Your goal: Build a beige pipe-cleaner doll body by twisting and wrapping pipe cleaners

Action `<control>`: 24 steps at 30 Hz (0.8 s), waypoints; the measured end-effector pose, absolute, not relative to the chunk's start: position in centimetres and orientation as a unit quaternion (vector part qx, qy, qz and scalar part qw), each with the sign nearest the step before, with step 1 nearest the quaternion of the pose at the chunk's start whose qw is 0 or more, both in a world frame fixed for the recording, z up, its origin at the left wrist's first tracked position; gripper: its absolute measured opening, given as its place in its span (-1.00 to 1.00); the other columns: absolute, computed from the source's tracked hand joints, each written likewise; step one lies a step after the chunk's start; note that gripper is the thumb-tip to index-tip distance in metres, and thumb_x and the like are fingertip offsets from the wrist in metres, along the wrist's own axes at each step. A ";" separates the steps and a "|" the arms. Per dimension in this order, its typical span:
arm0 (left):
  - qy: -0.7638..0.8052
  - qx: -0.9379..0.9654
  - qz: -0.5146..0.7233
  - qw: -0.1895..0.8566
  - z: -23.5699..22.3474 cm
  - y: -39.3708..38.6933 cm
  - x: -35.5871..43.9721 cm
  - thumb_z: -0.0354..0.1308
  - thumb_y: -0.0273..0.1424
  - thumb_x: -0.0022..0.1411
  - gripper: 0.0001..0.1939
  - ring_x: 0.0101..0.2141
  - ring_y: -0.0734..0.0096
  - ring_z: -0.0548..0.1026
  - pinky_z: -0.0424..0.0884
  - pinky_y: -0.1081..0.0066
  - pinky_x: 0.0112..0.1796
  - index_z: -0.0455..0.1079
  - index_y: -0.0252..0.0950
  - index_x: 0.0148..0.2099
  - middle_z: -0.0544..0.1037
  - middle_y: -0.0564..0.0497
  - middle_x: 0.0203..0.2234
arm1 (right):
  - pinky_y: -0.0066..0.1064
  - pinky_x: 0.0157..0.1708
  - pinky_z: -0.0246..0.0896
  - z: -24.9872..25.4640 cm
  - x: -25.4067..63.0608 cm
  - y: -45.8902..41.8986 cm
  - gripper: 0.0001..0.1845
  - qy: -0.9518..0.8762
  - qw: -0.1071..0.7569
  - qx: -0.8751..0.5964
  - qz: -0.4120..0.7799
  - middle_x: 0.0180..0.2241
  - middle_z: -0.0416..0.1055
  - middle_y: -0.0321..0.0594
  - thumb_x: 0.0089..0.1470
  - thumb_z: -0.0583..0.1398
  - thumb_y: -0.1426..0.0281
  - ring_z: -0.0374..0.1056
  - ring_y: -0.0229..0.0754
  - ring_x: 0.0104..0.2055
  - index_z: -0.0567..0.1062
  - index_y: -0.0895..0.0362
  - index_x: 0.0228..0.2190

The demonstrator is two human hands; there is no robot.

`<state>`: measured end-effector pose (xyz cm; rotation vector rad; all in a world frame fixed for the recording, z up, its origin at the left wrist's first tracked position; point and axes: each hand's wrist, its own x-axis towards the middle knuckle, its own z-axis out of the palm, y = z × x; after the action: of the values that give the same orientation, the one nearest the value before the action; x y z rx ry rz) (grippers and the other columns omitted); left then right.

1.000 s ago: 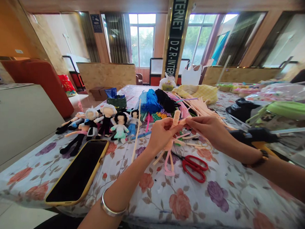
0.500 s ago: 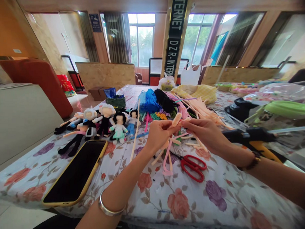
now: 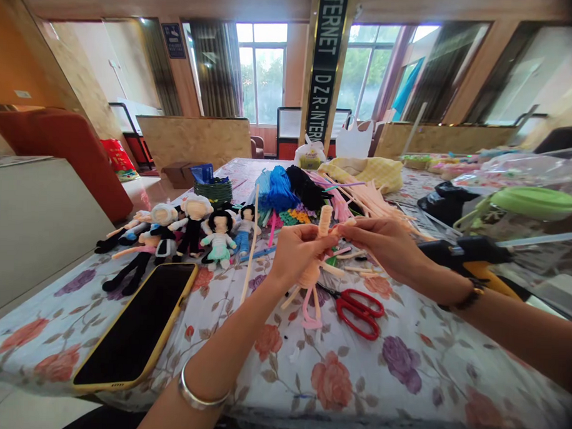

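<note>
Above the middle of the table, my left hand is closed around a peach pipe-cleaner doll. A coiled piece of it stands up over my thumb, while its rounded part and loose stems hang below the fingers. My right hand pinches a peach pipe-cleaner end beside my left fingertips. The fingers hide where the two pieces meet. Just below the hands lie red-handled scissors, their blades pointing toward the doll. A bent pink pipe cleaner is under the left hand.
Several finished dolls lie at left, behind a yellow-cased phone. Blue pipe cleaners, black ones and peach ones are piled behind the hands. A glue gun and a green-lidded container stand at right.
The coiled piece leaned right half a second ago and now stands upright again. My right fingers have shifted slightly at the joint. Objects on the table sit a little further left in view.
</note>
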<state>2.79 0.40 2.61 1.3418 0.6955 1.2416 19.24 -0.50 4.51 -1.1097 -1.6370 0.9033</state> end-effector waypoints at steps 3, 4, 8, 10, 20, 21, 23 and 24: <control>0.279 0.535 0.527 0.599 2.7 0.4 2.8 0.35 -0.29 -0.18 -0.70 -0.66 0.62 0.32 0.18 0.55 -0.60 0.37 -0.41 -0.49 0.44 0.05 -0.66 | -0.36 -0.42 0.22 4.6 19.1 -0.4 -0.68 -0.670 0.465 -0.448 0.366 -0.44 0.49 -0.23 -0.12 0.26 0.06 0.33 -0.20 -0.40 0.59 0.05 -0.51; 0.276 0.530 0.526 0.605 2.7 0.4 2.8 0.35 -0.30 -0.18 -0.69 -0.66 0.63 0.33 0.19 0.56 -0.60 0.36 -0.41 -0.48 0.45 0.05 -0.65 | -0.35 -0.40 0.23 4.6 19.1 -0.3 -0.69 -0.672 0.464 -0.445 0.367 -0.42 0.49 -0.23 -0.12 0.26 0.06 0.35 -0.19 -0.38 0.59 0.04 -0.50; 0.278 0.523 0.521 0.615 3.0 0.3 2.6 0.37 -0.35 -0.20 -0.65 -0.65 0.61 0.36 0.22 0.56 -0.60 0.34 -0.37 -0.37 0.47 0.07 -0.61 | -0.37 -0.45 0.22 4.4 19.4 0.0 -0.65 -0.686 0.443 -0.454 0.355 -0.45 0.48 -0.24 -0.10 0.24 0.04 0.34 -0.21 -0.42 0.60 0.05 -0.46; 0.277 0.523 0.521 0.615 3.0 0.4 2.5 0.37 -0.36 -0.19 -0.63 -0.65 0.60 0.37 0.24 0.54 -0.59 0.36 -0.35 -0.30 0.48 0.08 -0.60 | -0.39 -0.51 0.16 4.2 19.6 0.2 -0.62 -0.693 0.437 -0.462 0.339 -0.50 0.44 -0.26 -0.07 0.22 0.03 0.29 -0.26 -0.48 0.60 0.08 -0.41; 0.292 0.518 0.544 0.593 2.6 0.8 2.5 0.34 -0.27 -0.12 -0.67 -0.64 0.61 0.35 0.20 0.53 -0.62 0.49 -0.42 -0.34 0.44 0.03 -0.57 | -0.36 -0.40 0.32 5.1 19.0 -0.6 -0.81 -0.687 0.485 -0.459 0.287 -0.41 0.54 -0.26 -0.12 0.30 0.20 0.42 -0.19 -0.40 0.58 0.01 -0.42; 0.292 0.515 0.548 0.591 2.7 0.8 2.5 0.35 -0.26 -0.13 -0.67 -0.64 0.61 0.36 0.19 0.53 -0.63 0.49 -0.42 -0.36 0.45 0.02 -0.56 | -0.34 -0.37 0.35 5.2 18.9 -0.6 -0.84 -0.687 0.492 -0.455 0.281 -0.41 0.55 -0.27 -0.12 0.30 0.21 0.43 -0.17 -0.38 0.58 0.00 -0.43; 0.286 0.520 0.551 0.587 2.7 0.8 2.5 0.35 -0.25 -0.14 -0.68 -0.65 0.62 0.35 0.17 0.54 -0.63 0.48 -0.41 -0.40 0.45 0.03 -0.56 | -0.32 -0.33 0.37 5.3 18.7 -0.6 -0.87 -0.692 0.495 -0.452 0.269 -0.40 0.56 -0.29 -0.11 0.30 0.22 0.46 -0.16 -0.36 0.58 -0.02 -0.44; 0.281 0.527 0.550 0.584 2.7 0.9 2.5 0.34 -0.25 -0.13 -0.69 -0.65 0.63 0.34 0.16 0.54 -0.63 0.47 -0.41 -0.41 0.45 0.03 -0.58 | -0.32 -0.33 0.38 5.3 18.6 -0.7 -0.87 -0.695 0.491 -0.454 0.263 -0.40 0.56 -0.30 -0.10 0.30 0.23 0.46 -0.15 -0.36 0.59 -0.03 -0.44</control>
<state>2.49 0.87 2.68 1.2290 0.6567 1.2842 18.56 -0.66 5.31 -1.1020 -1.6884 0.6374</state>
